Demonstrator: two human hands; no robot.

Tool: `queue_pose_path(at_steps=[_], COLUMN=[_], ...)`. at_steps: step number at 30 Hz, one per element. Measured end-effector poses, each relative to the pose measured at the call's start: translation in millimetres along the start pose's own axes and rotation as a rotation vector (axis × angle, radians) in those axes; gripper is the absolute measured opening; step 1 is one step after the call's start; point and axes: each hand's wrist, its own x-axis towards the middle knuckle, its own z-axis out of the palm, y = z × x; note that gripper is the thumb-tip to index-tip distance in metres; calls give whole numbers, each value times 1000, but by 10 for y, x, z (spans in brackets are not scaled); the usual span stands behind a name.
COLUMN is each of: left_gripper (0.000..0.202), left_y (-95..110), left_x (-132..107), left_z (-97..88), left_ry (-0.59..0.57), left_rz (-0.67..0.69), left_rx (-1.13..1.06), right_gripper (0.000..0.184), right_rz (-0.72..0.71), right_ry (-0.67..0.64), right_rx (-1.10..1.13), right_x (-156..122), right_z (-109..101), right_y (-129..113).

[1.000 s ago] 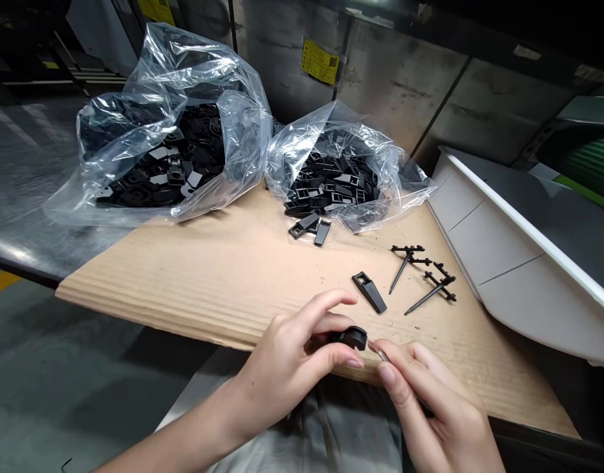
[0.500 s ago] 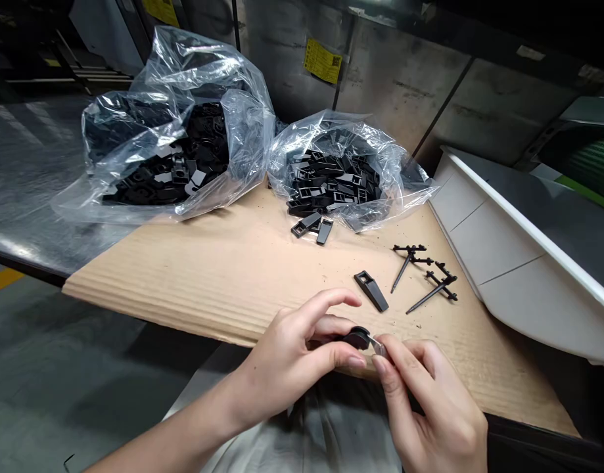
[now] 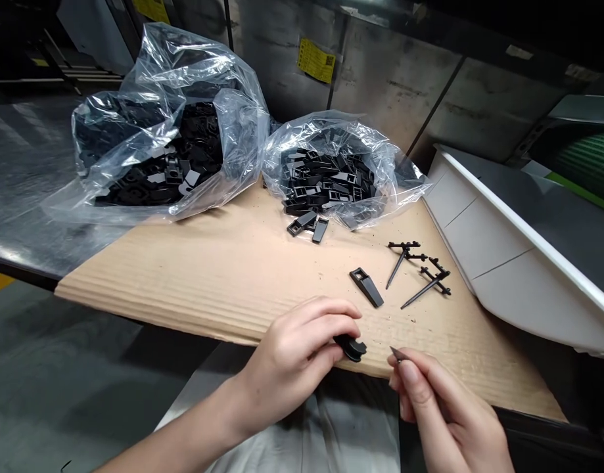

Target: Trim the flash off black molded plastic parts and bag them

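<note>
My left hand is closed on a small black plastic part whose rounded, notched end sticks out past the fingertips, at the cardboard's front edge. To its right, my right hand pinches a small pointed blade between thumb and forefinger. The blade's tip points up and left, a short gap away from the black part. Most of the blade is hidden by the fingers. Just beyond the hands, a single black tapered clip with a square opening lies on the cardboard.
Two black branched sprues lie right of the clip. Behind stand an open plastic bag of tapered clips and a larger plastic bag of black parts. A white tray borders the right side.
My right hand has drawn the blade away from the black part, to the right. My left hand has turned the part, its fingers now closer around it. The view has shifted slightly.
</note>
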Motion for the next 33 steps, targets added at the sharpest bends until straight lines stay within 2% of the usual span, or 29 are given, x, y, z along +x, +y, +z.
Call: queue_pose_path(at_steps=[3, 6, 8, 13, 17, 22, 28, 31, 33], left_gripper=[28, 26, 25, 22, 21, 20, 19, 18, 17], left_y=[-20, -37, -50, -76, -79, -76, -67, -63, -52], left_x=[-22, -29, -28, -19, -14, -21, -14, -8, -6], left_z=[16, 21, 27, 42, 30, 13, 22, 28, 24], left_ry=[15, 1, 8, 9, -35, -71, -70, -50, -48], left_rz=[110, 149, 191, 282, 266, 243, 207, 184, 165], left_rx=[67, 76, 88, 97, 39, -22, -27, -2, -10], right_gripper=[14, 14, 14, 21, 27, 31, 31, 26, 24], right_rz=[25, -33, -21, 180, 361, 459, 555, 640, 638], right_ry=[-35, -104, -140, -306, -487, -677, -699, -634, -577], right_rx=[11, 11, 15, 125, 266, 396, 429, 384, 392], right_x=[-8, 9, 20, 71, 175, 312, 272, 182, 137], right_z=[50, 80, 78, 15, -62, -127, -151, -139, -124], right_y=[-35, -44, -50, -104, -146, -117, -135, -206, -231])
